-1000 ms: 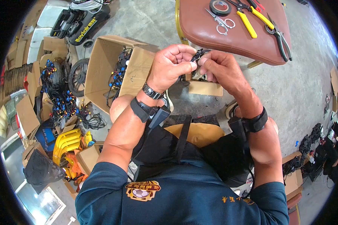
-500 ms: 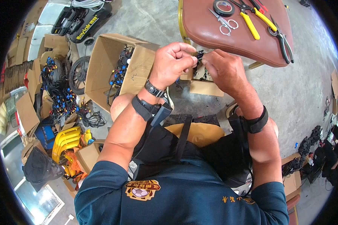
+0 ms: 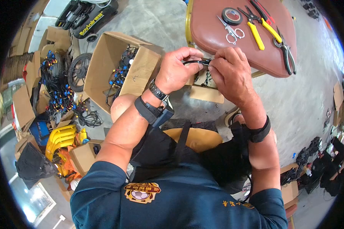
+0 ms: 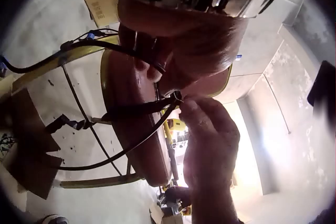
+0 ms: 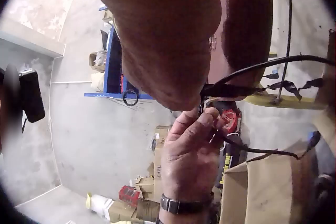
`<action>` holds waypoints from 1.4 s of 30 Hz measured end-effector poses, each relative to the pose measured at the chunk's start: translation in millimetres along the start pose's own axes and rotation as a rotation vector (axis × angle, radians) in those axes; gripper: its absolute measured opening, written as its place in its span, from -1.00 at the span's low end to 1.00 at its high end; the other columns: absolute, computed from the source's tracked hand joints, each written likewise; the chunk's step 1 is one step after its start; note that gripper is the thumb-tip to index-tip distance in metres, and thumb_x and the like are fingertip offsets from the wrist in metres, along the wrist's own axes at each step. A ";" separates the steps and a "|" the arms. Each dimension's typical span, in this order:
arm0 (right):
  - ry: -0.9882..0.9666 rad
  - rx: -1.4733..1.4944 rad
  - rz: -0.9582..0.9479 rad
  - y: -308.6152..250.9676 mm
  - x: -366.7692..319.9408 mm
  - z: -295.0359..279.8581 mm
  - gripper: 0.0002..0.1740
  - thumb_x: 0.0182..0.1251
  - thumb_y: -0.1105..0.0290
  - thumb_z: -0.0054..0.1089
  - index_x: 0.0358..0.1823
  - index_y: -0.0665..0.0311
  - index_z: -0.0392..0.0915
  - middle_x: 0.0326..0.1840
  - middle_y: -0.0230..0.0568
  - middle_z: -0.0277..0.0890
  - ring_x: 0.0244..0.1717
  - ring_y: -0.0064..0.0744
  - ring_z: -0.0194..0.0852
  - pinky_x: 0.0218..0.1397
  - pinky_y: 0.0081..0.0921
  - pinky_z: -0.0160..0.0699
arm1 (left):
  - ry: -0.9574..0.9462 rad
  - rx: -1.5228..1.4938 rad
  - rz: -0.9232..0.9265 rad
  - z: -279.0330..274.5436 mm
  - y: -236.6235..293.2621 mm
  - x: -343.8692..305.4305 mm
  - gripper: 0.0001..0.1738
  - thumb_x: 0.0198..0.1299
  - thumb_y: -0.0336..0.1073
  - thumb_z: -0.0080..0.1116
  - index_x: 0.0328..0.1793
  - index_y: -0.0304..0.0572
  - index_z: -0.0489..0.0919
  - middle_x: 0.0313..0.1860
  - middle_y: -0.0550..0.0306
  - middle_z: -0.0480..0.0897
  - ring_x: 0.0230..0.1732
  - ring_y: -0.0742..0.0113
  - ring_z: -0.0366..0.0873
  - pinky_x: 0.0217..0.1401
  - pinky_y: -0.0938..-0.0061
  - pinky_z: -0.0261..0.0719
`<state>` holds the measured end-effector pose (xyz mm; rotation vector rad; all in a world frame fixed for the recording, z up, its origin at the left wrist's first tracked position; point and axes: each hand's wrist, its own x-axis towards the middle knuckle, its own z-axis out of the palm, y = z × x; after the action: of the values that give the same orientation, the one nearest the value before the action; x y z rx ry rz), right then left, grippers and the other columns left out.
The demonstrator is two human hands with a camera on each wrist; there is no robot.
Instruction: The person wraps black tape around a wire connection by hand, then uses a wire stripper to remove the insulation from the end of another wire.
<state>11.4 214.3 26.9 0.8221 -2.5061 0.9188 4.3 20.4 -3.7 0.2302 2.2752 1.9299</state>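
A thin black cable [image 3: 195,61] runs between both hands in front of the person's chest. My left hand [image 3: 195,65] pinches it between thumb and forefinger. My right hand [image 3: 215,63] pinches the other end, fingertips close to the left hand's. In the left wrist view the black cable [image 4: 137,111] loops down from the pinch, with the right hand [image 4: 207,134] below it. The right wrist view shows the left hand [image 5: 191,145] with a wristwatch, holding the cable [image 5: 247,69], which trails off to the right.
A brown padded seat [image 3: 214,34] just beyond the hands carries scissors [image 3: 230,30], a black tape roll [image 3: 232,16], yellow-handled pliers [image 3: 256,32] and cutters [image 3: 284,47]. An open cardboard box [image 3: 114,70] of wiring stands at the left. A small carton [image 3: 206,93] lies under the hands.
The hands have shifted slightly right and down. The cable, bunched between the fingertips before, now lies drawn out straight between the two pinches.
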 end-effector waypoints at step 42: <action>0.016 0.356 0.200 7.0 3.9 8.3 -0.90 0.11 0.62 0.25 -0.34 0.34 0.55 -0.34 -0.09 0.50 -0.34 -0.05 0.54 -0.26 -0.31 0.55 | -0.183 -0.364 -0.272 -2.1 -2.1 -8.7 -0.73 0.23 -0.49 0.23 0.06 -0.38 0.59 -0.42 0.22 0.68 -0.51 0.56 0.58 -0.48 0.64 0.49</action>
<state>3.0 211.5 19.4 0.6657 -2.4784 1.4631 12.3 16.2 -5.3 0.0472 1.7046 2.0334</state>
